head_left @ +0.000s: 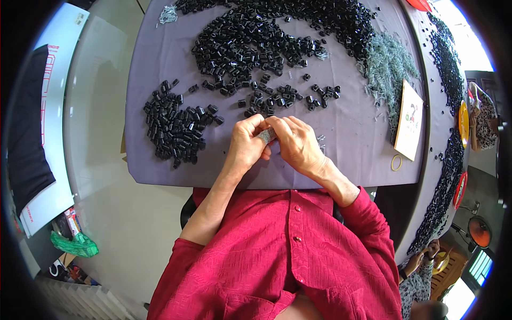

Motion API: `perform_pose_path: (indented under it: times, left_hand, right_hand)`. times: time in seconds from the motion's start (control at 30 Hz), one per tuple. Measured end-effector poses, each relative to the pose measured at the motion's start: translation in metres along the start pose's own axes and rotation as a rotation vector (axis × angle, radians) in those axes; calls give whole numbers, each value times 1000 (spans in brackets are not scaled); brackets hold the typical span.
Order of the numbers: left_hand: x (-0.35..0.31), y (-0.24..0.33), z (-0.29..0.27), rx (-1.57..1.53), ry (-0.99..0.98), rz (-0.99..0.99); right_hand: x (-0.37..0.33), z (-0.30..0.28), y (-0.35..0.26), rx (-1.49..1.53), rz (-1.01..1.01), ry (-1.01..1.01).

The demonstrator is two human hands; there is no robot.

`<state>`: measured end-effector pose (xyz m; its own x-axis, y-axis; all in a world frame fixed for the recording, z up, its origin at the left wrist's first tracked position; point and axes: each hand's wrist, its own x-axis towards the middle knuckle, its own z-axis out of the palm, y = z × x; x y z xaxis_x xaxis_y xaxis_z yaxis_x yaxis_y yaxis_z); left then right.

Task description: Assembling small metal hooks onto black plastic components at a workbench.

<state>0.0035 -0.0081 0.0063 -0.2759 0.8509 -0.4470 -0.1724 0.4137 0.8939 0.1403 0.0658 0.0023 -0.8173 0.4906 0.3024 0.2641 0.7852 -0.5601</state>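
My left hand [246,145] and my right hand [300,145] meet over the near part of the table, fingers bent and closed together. Whatever is pinched between them is hidden by the fingers. A grey speckled band [266,135] shows between the hands; it looks wrapped round a finger, though I cannot be sure. Just beyond my fingertips lie loose short black plastic cylinders [277,98]. To the left sits a heap of the same black cylinders [177,127]. A few small clear pieces [321,142] lie right of my right hand.
A big pile of black cylinders [234,45] covers the far table [352,154]. At right are a heap of thin clear pieces [388,66], a printed card [409,120] and a yellow rubber band [396,162]. Another person's hands [421,258] work at the adjoining table, lower right.
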Motion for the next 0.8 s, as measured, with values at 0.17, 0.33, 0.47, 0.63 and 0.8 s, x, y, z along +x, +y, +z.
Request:
perform_pose_path:
  times: [0.17, 0.33, 0.47, 0.63, 0.8]
  left_hand:
    - [-1, -4, 3, 42, 17, 47]
    - [-9, -3, 9, 103, 37, 114]
    - [-10, -11, 11, 392, 94, 477]
    - [-18, -16, 10, 600, 192, 658]
    - [-21, -15, -25, 816, 398, 593]
  right_hand:
    - [0, -1, 1, 4, -11, -11]
    - [-5, 1, 4, 13, 61, 67]
    - [-8, 1, 5, -6, 98, 107]
    - [-5, -11, 3, 131, 11, 39]
    - [-17, -22, 16, 49, 158, 60]
